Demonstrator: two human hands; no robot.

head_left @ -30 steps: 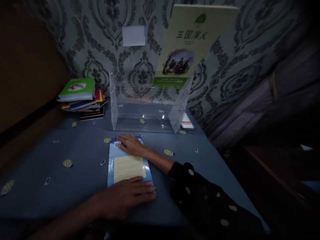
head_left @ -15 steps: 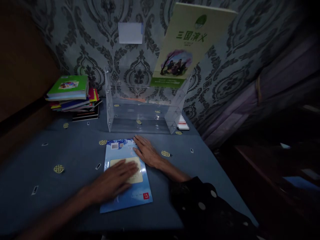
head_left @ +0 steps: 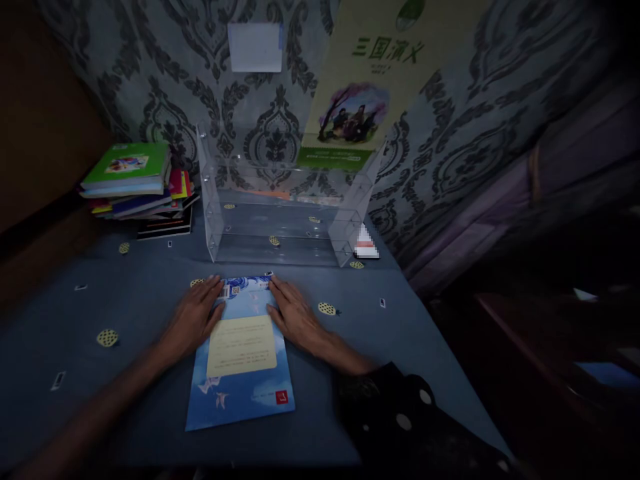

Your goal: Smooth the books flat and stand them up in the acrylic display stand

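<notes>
A blue book [head_left: 243, 383] lies flat on the table, back cover up, with a cream text panel, white birds and a small red logo. Over its upper left edge rests my left hand [head_left: 197, 313], fingers stretched out and thumb apart on the cover. My right hand [head_left: 296, 317] lies along the upper right edge in much the same way, open, fingertips near the corner. Part of the barcode is hidden beneath my left fingers. Just beyond the book stands a clear acrylic rack [head_left: 275, 250].
A tall cream and green book [head_left: 350, 127] leans upright at the rack's right side. On the left sits a stack of books [head_left: 133, 180] with a green one on top. A white triangular item [head_left: 367, 243] is right of the rack. The blue tablecloth [head_left: 150, 413] ends at a right edge.
My left hand has moved from the middle of the cover up to the book's upper left edge, uncovering the text panel. My right hand has stayed at the upper right edge.
</notes>
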